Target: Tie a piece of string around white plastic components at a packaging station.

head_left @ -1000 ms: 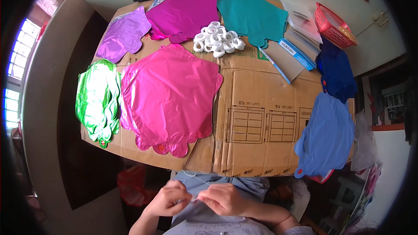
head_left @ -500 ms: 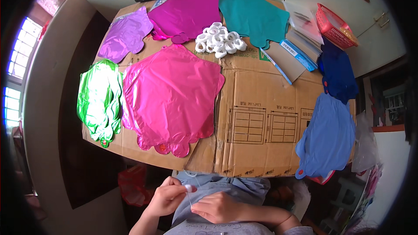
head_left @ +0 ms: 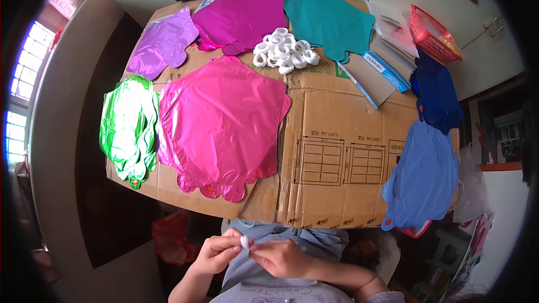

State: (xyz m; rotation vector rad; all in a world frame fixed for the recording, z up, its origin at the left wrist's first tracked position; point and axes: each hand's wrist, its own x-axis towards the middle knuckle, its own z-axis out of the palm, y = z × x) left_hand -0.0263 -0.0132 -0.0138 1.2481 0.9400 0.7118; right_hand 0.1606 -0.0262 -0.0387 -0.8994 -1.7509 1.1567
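Pinched between both hands, close to the body below the table edge, is a small white ring (head_left: 244,241): left hand (head_left: 216,253) fingertips closed on it from the left, right hand (head_left: 283,258) fingers meeting it from the right. On the cardboard sheet (head_left: 342,134) above, left to right: green foil balloon (head_left: 128,129), purple one (head_left: 163,42), big pink foil balloon (head_left: 222,126), pile of white rings (head_left: 285,50), teal balloon (head_left: 328,22), light blue balloon (head_left: 424,177), w/ red basket (head_left: 435,33) at far right.
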